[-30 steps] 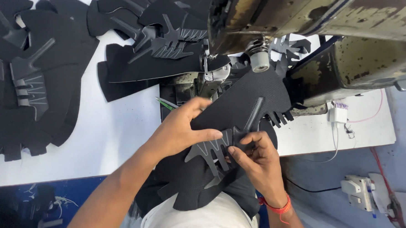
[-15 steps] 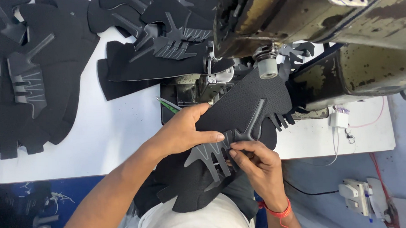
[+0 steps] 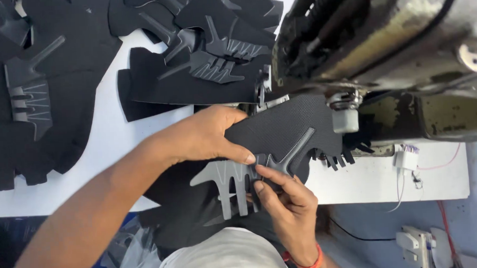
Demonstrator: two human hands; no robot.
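Observation:
A black mesh shoe-upper piece (image 3: 286, 129) lies under the arm of a worn sewing machine (image 3: 384, 42). On it sits a grey forked overlay (image 3: 232, 177) with several prongs. My left hand (image 3: 206, 135) presses flat on the piece, thumb tip at the overlay's neck. From below, my right hand (image 3: 287, 199) pinches the overlay and the piece's edge between its fingertips. The machine's presser foot (image 3: 345, 116) stands at the piece's right part.
Stacks of black cut uppers with grey overlays lie at the left (image 3: 27, 89) and at the top middle (image 3: 202, 50) of the white table (image 3: 396, 178). A white cable and small plug (image 3: 408, 158) hang at the table's right front edge.
The view has moved closer to the machine. Both hands have pushed the piece further under the machine arm, and my right fingers have shifted up along the overlay.

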